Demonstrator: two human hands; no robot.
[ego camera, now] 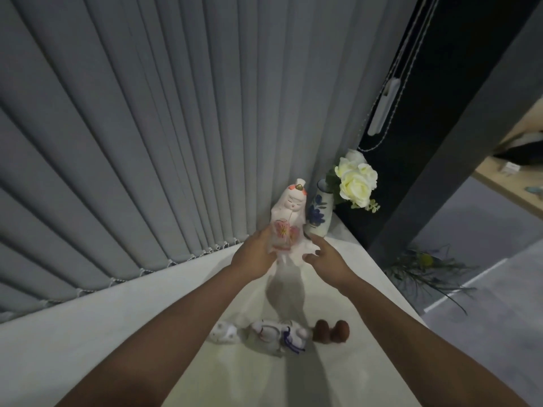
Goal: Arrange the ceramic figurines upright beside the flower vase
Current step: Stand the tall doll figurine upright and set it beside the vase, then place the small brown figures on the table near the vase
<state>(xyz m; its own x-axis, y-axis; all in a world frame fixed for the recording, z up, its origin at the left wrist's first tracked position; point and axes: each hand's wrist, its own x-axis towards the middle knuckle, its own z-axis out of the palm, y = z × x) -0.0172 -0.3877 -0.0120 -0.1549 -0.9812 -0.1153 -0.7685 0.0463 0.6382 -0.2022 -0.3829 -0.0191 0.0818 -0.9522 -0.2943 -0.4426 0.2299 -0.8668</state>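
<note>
Two bare forearms reach forward from the bottom of the view over a pale worktop point(73, 333) that runs along a wall of grey vertical blinds point(132, 142), the largest thing in sight. To the right of the blinds is a dark wall panel with white blind cords hanging down it.

Near the far right corner of the worktop a tall white ceramic figurine point(289, 218) of a robed figure, with pink flower painting on its front, is roughly upright, leaning slightly. The left hand point(255, 255) is wrapped around its lower left side, gripping it. The right hand point(321, 255) is at its lower right edge with fingers loosely spread, touching or nearly touching the base; whether it truly grips cannot be told.

Just beside the figurine, to its right and touching or almost touching it, stands a white flower vase point(318, 211) painted with blue flowers, holding cream roses point(355, 180) that lean to the right.

Closer to the viewer, between the forearms, three smaller pieces rest on the worktop in a row. In the middle lies a white figurine with blue cord point(279, 336), on its side. At right sits a brown two-lobed piece point(330, 330). At left, the smallest, a little white figurine point(224, 333), its pose unclear.
</note>
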